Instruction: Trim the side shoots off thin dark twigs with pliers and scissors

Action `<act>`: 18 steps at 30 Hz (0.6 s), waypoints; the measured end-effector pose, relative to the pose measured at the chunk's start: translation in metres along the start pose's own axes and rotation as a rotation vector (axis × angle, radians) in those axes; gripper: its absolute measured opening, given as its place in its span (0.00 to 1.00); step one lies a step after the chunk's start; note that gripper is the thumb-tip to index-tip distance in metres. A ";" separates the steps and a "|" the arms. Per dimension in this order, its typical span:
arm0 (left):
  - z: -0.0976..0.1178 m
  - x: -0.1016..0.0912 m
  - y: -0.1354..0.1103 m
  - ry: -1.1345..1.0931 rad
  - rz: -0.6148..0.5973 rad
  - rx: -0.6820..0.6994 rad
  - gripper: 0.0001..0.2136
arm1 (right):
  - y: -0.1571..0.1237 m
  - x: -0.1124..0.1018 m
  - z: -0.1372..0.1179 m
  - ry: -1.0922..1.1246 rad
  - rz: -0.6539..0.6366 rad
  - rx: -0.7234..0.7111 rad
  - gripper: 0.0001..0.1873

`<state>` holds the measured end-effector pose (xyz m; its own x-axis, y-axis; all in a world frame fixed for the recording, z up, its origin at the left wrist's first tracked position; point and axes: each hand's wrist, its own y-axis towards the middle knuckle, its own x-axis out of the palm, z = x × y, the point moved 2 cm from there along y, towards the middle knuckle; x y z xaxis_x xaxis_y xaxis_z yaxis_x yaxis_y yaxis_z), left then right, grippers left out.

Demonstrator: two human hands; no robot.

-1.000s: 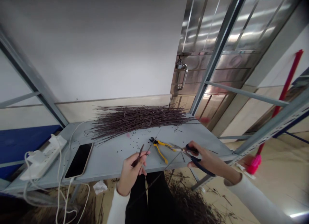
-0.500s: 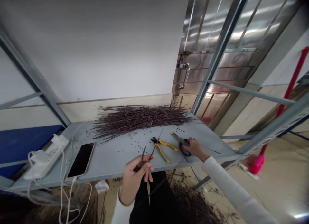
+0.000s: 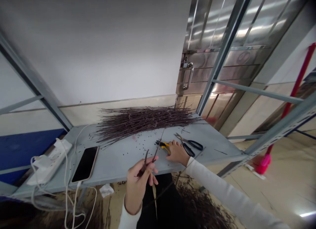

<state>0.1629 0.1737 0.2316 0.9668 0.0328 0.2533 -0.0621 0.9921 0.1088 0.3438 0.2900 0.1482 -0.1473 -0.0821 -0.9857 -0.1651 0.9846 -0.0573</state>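
My left hand (image 3: 139, 185) is shut on thin dark twigs, and one long twig rises from it over the table toward the far pile. My right hand (image 3: 177, 153) lies over yellow-handled pliers (image 3: 161, 144), hiding most of their handles, and I cannot tell whether it grips them. Black-handled scissors (image 3: 189, 145) lie on the table just right of that hand, untouched. A large pile of dark twigs (image 3: 145, 121) lies across the far side of the grey metal table (image 3: 118, 166), with small dark buds scattered around it.
A black smartphone (image 3: 85, 164) and a white power strip (image 3: 49, 162) with cables lie at the table's left. Metal shelf uprights (image 3: 223, 58) frame the table. Loose twigs (image 3: 202, 206) and a tissue (image 3: 106, 190) lie on the floor below. A steel door stands behind.
My right hand has let go of the scissors and moved left onto the pliers. The scissors now lie on the table. My left hand has barely moved.
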 end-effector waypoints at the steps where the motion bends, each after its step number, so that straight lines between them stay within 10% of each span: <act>1: 0.000 -0.001 0.000 -0.005 0.000 0.001 0.17 | 0.002 -0.001 0.001 0.010 -0.003 0.011 0.28; 9: 0.002 -0.009 0.002 -0.032 0.014 0.009 0.18 | -0.010 -0.038 0.009 0.265 -0.006 -0.112 0.15; 18: -0.002 -0.010 0.005 0.006 0.023 -0.014 0.18 | -0.067 -0.096 -0.004 0.798 0.075 -0.486 0.21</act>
<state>0.1537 0.1787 0.2279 0.9667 0.0565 0.2496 -0.0812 0.9926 0.0898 0.3655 0.2311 0.2474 -0.7702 -0.2795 -0.5733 -0.4905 0.8341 0.2523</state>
